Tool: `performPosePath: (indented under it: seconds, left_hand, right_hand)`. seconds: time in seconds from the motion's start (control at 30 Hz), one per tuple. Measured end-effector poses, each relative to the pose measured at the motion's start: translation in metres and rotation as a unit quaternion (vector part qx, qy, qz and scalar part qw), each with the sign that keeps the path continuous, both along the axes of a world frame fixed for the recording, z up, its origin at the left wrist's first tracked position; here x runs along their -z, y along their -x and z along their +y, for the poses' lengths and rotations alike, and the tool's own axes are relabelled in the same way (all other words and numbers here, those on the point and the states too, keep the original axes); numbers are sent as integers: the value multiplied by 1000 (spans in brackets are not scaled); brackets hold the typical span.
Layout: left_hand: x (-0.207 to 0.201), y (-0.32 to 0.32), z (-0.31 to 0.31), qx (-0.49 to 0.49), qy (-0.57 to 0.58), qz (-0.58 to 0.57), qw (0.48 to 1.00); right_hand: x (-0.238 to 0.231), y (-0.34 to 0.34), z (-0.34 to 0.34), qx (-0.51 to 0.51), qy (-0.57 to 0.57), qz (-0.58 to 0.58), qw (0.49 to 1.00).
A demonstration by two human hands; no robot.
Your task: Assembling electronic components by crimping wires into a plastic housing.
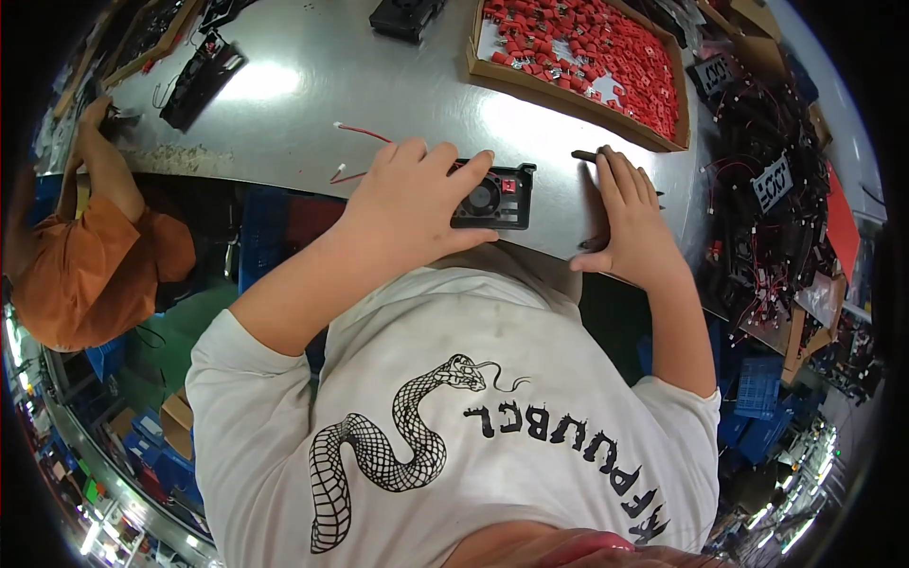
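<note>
My left hand (pixel 407 201) grips a black plastic fan housing (pixel 520 210) at the table's front edge, thumb along its near side and index finger across its far side. Set into the housing is a small round fan (pixel 484 197), with a red square piece (pixel 509 186) beside it. Thin red wires with white plugs (pixel 341 170) trail out to the left. To the right, my right hand (pixel 639 232) rests on the table with fingers stretched and thumb apart. A dark slim object (pixel 584 154) pokes out by its fingertips; the palm hides what else lies there.
A cardboard tray (pixel 568 87) of red pieces stands at the far side. Black housings with wires (pixel 757 189) are heaped at the right. Another black housing (pixel 201 80) lies far left, and a black part (pixel 405 17) sits at the back. A person in orange (pixel 104 256) works at the left.
</note>
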State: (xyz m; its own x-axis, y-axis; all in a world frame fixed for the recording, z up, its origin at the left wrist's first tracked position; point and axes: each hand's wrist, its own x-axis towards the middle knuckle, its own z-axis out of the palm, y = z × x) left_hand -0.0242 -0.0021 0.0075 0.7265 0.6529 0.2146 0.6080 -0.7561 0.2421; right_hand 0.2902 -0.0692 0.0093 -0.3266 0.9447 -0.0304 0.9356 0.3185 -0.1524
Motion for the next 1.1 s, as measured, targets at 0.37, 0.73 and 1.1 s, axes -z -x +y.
performPosePath:
  seconds: [0.37,0.73,1.1]
  left_hand:
    - [5,-31,-7,44,26,-20,998]
    - [7,-36,-1,35,21,-7,999]
    - [6,-35,-5,43,9,-39,998]
  right_hand:
    - [-34,34,18,-55,-35,714,697]
    - [-37,43,47,-101,117,719,678]
    - [-38,54,29,-5,144,784,604]
